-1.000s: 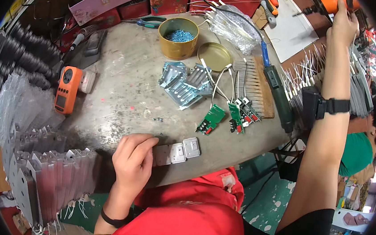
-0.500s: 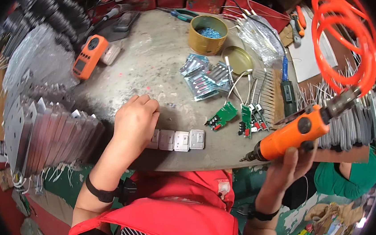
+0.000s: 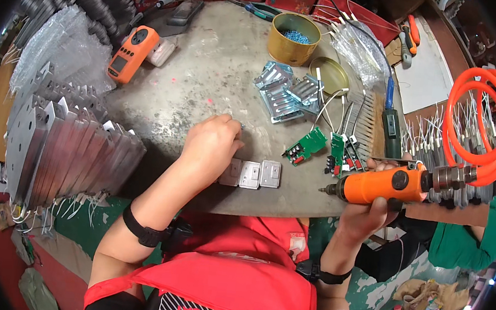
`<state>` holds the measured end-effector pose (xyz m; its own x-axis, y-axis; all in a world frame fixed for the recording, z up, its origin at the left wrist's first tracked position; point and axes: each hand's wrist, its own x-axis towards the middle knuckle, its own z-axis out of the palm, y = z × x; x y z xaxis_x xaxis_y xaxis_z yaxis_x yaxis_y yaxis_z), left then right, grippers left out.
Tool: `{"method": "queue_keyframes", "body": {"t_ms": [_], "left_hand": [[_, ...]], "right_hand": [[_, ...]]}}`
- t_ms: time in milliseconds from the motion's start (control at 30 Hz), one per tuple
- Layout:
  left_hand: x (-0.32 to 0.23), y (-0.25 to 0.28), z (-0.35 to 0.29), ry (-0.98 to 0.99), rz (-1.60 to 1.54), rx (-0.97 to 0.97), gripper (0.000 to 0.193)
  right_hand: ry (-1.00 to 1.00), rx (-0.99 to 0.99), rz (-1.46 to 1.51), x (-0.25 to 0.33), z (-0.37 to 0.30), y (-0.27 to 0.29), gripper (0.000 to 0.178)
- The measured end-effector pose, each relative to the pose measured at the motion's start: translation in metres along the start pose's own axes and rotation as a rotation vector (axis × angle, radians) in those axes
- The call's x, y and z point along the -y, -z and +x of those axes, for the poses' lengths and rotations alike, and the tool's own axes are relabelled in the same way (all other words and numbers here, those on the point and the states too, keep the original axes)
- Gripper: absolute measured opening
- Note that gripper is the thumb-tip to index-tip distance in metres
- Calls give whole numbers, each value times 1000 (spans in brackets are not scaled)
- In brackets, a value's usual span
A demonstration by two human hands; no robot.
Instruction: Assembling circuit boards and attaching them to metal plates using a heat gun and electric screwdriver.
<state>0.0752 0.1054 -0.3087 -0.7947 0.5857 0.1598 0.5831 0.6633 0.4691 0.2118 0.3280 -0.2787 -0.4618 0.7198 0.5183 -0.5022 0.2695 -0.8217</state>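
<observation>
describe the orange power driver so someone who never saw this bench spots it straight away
Follow the near edge of the grey worktop rightward to the person's right hand. It holds the orange cylindrical power driver, its dark bit pointing left. Unlike the boxy orange meter at left, it has a coiled orange hose at its metal rear end.

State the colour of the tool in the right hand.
The tool has an orange body, clearest in the head view.

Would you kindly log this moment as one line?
left hand: over bench, contents unclear | right hand: holds orange power driver | beside left hand: silver metal plates | farther right: green circuit boards
</observation>
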Motion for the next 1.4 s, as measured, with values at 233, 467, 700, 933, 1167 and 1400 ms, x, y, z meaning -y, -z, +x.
{"method": "queue_keyframes", "body": {"t_ms": [233, 467, 700, 933, 1167, 1400], "left_hand": [[2, 1, -1, -47, -24, 14, 10], [-29, 16, -6, -5, -393, -47, 10], [-56, 16, -18, -91, -764, 16, 11], [-43, 3, -23, 355, -1617, 355, 13], [-44, 0, -23, 381, -1889, 398, 17], [-46, 5, -20, 385, -1702, 340, 14]], "right_hand": [[-170, 75, -80, 2, -4, 16, 72], [-346, 425, 48, 13, 2, 16, 58], [-331, 283, 41, 28, -4, -4, 48], [-259, 149, 737, 56, 13, -44, 44], [-202, 145, 671, 45, 11, -53, 42], [-221, 174, 726, 45, 12, -54, 35]]}}
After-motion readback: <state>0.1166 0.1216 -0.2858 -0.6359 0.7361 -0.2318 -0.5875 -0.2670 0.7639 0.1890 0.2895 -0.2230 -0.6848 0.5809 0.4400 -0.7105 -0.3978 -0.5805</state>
